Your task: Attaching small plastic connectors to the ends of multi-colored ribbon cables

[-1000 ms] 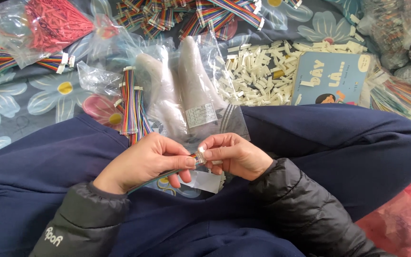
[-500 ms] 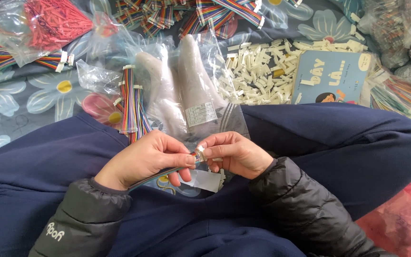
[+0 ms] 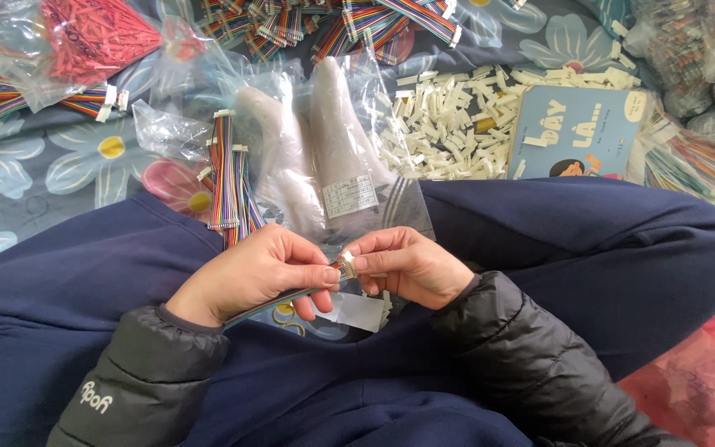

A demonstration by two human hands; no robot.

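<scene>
My left hand (image 3: pixel 258 273) pinches the end of a rainbow ribbon cable (image 3: pixel 268 305) that runs back under my palm toward my wrist. My right hand (image 3: pixel 407 263) meets it fingertip to fingertip and grips a small white connector (image 3: pixel 346 265) at the cable's tip. Both hands hover over my lap, above a clear plastic bag (image 3: pixel 349 174) that lies across my crossed legs in dark blue trousers. A small white piece of plastic (image 3: pixel 357 310) lies just under the hands.
More rainbow cables (image 3: pixel 227 178) lie beside the bag on the left. A heap of white connectors (image 3: pixel 448 116) sits ahead on the flowered cloth, next to a blue booklet (image 3: pixel 577 132). Bags of red parts (image 3: pixel 93 37) and cable bundles (image 3: pixel 357 21) line the far edge.
The hands have stayed together over the lap; the fingers have shifted slightly around the cable tip and connector.
</scene>
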